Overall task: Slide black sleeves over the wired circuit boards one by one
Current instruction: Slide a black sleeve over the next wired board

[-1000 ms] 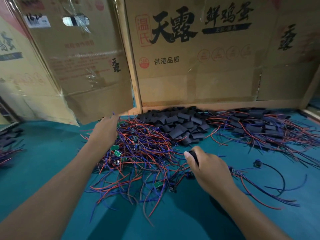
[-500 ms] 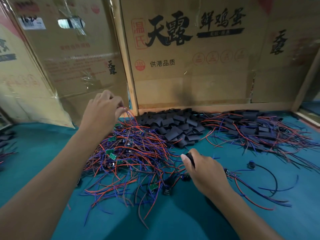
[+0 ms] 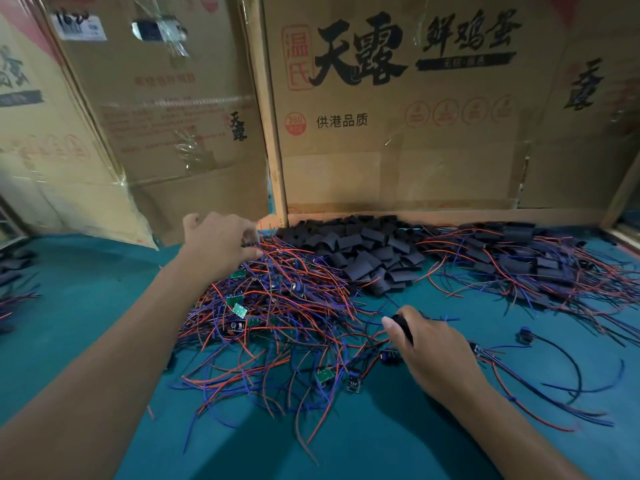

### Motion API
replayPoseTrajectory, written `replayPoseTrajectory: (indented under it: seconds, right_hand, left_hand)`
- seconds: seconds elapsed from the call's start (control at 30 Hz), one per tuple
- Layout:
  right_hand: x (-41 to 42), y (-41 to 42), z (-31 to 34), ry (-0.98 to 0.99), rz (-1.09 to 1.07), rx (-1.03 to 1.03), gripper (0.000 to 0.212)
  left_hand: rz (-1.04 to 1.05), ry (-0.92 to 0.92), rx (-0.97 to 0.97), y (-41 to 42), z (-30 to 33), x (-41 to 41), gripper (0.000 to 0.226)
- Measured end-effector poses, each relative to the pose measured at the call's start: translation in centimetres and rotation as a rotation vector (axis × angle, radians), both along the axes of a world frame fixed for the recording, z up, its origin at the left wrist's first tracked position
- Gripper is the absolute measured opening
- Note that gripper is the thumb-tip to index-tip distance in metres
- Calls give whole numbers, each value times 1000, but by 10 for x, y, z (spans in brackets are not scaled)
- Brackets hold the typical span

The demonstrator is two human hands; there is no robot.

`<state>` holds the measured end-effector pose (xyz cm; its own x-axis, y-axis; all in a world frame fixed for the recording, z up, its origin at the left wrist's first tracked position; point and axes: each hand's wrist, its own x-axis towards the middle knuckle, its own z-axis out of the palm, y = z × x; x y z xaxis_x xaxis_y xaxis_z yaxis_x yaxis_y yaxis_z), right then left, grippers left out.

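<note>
While pinched between thumb and fingers of right hand (image 3: 437,351), lower right of centre, black sleeve (image 3: 403,326) pokes out past tangled wired circuit boards (image 3: 277,317). Left hand (image 3: 218,244), centre left, fingers curled onto red and blue wires at tangle's top edge. Loose sleeve pile (image 3: 360,251) behind, sleeved boards (image 3: 533,265) right, on teal table (image 3: 86,299), cardboard boxes (image 3: 398,116) beyond.

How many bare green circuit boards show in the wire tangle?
4 green boards: one near the left hand, two close together below it, one at the near edge of the tangle. Others are likely buried in it.
</note>
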<state>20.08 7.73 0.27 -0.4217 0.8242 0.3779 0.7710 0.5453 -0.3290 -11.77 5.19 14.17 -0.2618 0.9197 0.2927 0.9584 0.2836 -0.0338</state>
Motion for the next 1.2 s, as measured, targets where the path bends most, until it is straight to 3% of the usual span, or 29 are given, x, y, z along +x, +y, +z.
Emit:
replayPoseTrajectory:
  seconds: [0.13,0.2,0.33,0.4,0.53,0.63,0.77,0.93,1.1,1.2]
  right_hand:
    - [0,1,-2,18,-18,11,39]
    - [-1,1,-2,16,-17,23,44]
    - [-2,3,-1,2,-32,43,56]
    - [-3,5,-3,6,-49,21,49]
    - [-10,6,-6,15,-76,-6,41]
    - [-16,5,-6,53,-80,12,37]
    - [-18,5,-8,49,-14,39,34]
    - [-17,8,-10,33,10,27,30]
    - [-17,10,-12,61,20,13,25]
    - [-18,11,-14,80,17,20,24]
  left_hand:
    - [-101,199,87,2,14,6,19]
    - [-186,109,190,3,23,12,17]
    - [-255,-266,338,9,45,29,17]
    - [-240,-276,245,13,52,38,17]
    - [-182,-233,-170,16,40,47,20]
    - [-158,-251,-367,10,18,49,28]
    - [-193,-361,-471,-1,0,42,30]
    - [-42,-410,-505,-20,-3,11,38]
    - [-6,-726,-270,-48,5,3,57]
    - [-30,-763,104,-52,17,7,30]
